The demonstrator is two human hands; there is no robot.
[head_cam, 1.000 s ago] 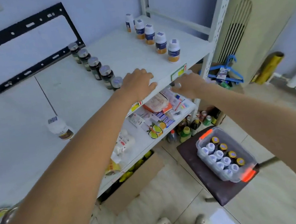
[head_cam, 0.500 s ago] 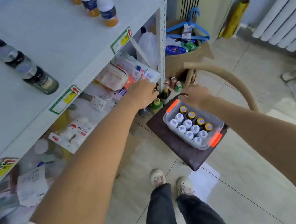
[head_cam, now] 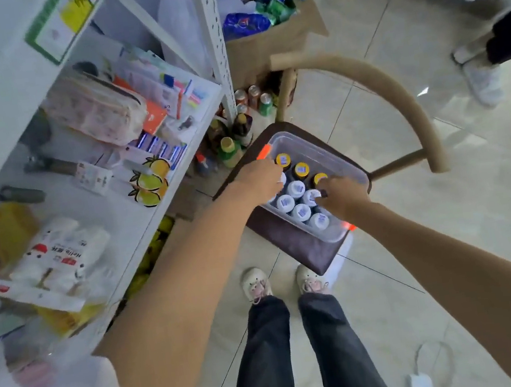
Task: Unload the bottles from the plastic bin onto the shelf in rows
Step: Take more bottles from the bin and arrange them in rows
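Grip unclear: hands (head_cam: 259, 181) (head_cam: 342, 195) hiding bin (head_cam: 344, 165) bottles (head_cam: 296, 188).

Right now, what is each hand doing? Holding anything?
Left hand: down in the clear plastic bin, over a white-capped bottle; its grip cannot be told.
Right hand: fingers on a white-capped bottle; grip unclear.

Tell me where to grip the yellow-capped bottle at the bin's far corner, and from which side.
Grip the yellow-capped bottle by its cap, coming straight down from above. It stands upright in the plastic bin, close to the wall and its neighbours, so probably only the top is free.
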